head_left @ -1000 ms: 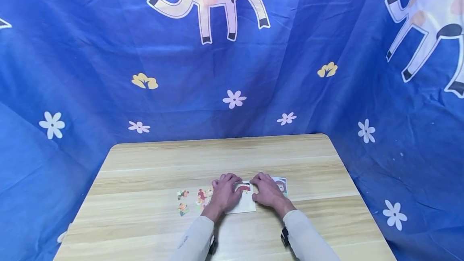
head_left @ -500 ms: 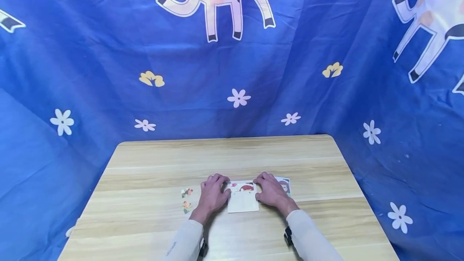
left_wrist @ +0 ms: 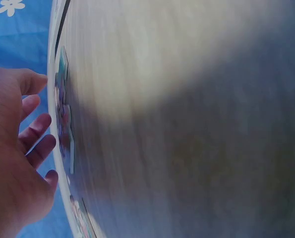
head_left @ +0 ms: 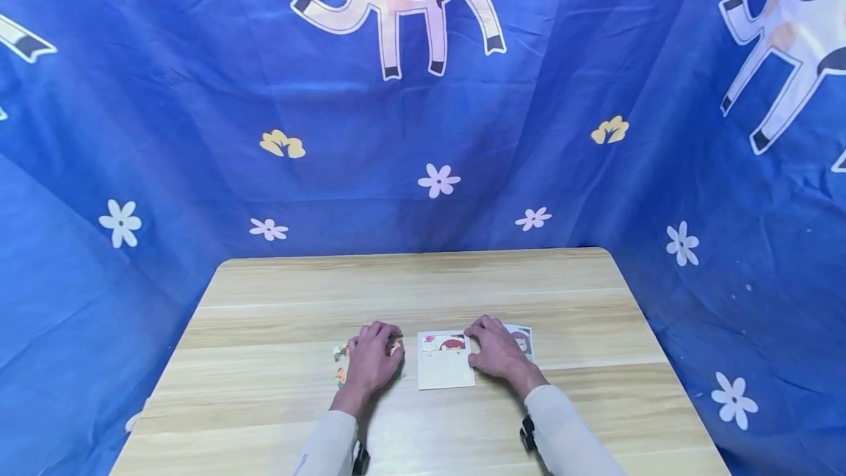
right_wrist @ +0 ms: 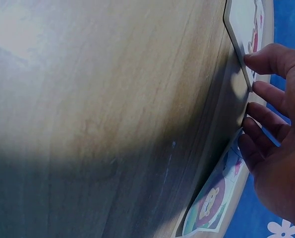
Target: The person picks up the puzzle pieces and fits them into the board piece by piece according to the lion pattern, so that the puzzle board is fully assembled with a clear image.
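A small white puzzle tray lies on the table in the head view, with picture pieces along its far side. My right hand rests at its right edge; in the right wrist view the thumb touches the tray's rim, the other fingers loosely bent. To the left of the tray, my left hand is over colourful jigsaw pieces, partly hiding them. The left wrist view shows its fingers apart and relaxed beside the pieces, with nothing held.
A printed picture card with an animal lies right of the tray, partly behind my right hand. The wooden table reaches to a blue patterned cloth at the back and sides.
My left hand has moved left from the tray to the loose pieces. A picture piece is now seen in the tray's far left corner. My right hand stays at the tray's right edge.
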The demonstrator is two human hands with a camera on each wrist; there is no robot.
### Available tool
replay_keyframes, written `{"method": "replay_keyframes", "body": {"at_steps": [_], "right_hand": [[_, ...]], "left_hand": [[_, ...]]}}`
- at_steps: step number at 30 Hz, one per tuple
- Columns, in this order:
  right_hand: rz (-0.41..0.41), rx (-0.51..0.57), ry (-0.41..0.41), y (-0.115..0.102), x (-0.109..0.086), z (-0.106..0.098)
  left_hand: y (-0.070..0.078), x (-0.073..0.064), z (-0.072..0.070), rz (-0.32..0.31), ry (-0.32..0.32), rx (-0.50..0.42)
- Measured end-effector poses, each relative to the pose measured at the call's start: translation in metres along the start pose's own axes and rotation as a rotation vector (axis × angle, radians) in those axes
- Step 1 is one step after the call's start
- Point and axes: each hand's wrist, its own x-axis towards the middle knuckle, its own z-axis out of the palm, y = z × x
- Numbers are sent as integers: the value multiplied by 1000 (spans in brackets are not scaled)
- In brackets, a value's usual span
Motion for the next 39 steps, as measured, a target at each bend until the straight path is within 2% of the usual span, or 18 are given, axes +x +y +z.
{"method": "replay_keyframes", "body": {"at_steps": [5,15,23,31,39], "right_hand": [[4,9,3,-1,0,0],[15,7,17,-2,1,3],[1,13,39,-5,1,5],[5,19,45,-6,-2,6],[3,7,43,-6,-1,5]], "left_hand": [[-8,-2,-7,-1,30,5],[-36,-9,-29,-101,21,12],[-57,-13,-46,-155,48,14],[-72,-24,-54,-249,-24,22],[-79,-25,-60,-274,-40,36]]}}
